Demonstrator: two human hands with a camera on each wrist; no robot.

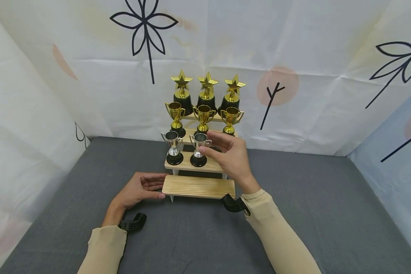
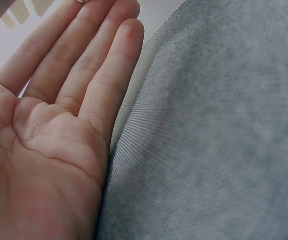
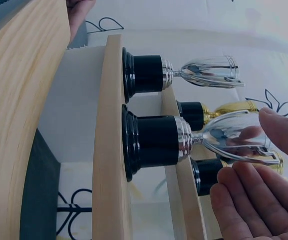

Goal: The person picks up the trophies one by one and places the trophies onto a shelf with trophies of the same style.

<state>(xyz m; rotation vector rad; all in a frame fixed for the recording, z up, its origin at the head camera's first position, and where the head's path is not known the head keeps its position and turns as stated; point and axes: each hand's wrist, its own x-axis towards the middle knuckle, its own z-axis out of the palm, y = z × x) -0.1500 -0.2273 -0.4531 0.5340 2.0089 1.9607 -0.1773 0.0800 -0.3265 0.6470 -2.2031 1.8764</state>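
A small silver trophy cup (image 1: 200,141) with a black base stands upright on the second-lowest step of a tiered wooden stand (image 1: 198,187). My right hand (image 1: 233,154) is around its bowl, thumb on the near side and fingers at the far side and handle. In the right wrist view the thumb and fingertips lie on either side of that silver cup (image 3: 233,136). To its left stands another silver trophy cup (image 1: 173,140). My left hand (image 1: 136,190) touches the left end of the lowest step, its fingers fairly straight; the left wrist view shows its palm (image 2: 49,155).
Gold trophy cups (image 1: 176,111) stand on the step above, and gold star trophies (image 1: 182,82) on the top step. The stand rests on a grey tabletop (image 1: 311,213), near a white patterned cloth backdrop (image 1: 311,45). Black wrist straps (image 1: 233,204) sit on both arms.
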